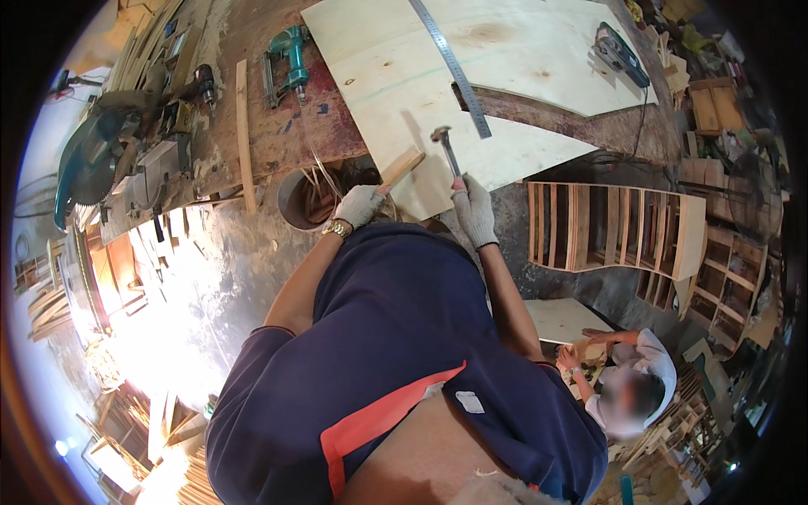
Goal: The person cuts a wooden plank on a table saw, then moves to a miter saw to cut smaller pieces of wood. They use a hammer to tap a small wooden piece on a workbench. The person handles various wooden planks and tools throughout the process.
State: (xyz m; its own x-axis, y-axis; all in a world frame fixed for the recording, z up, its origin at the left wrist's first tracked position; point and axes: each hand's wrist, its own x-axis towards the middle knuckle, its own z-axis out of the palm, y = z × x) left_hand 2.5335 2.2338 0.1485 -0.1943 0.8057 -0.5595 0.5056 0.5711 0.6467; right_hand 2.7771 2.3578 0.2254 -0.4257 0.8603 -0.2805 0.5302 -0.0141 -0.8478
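Note:
My left hand (359,205), in a pale knit glove, is closed round one end of a short wooden strip (403,170). The strip points up and to the right, over the near corner of a plywood sheet (396,93). My right hand (475,212), gloved too, grips a hammer (448,151) by its handle, the metal head raised above the plywood. Strip and hammer head are apart. A steel ruler (450,63) lies across the plywood beyond the hammer. Whether the strip touches the sheet I cannot tell.
A green nail gun (292,61) lies on the workbench (324,139), near a long wooden slat (243,135). A green power tool (621,52) rests far right. A bucket (296,200) stands below the bench edge. Slatted wooden frames (614,225) and another person (635,383) are at right; a saw (88,164) at left.

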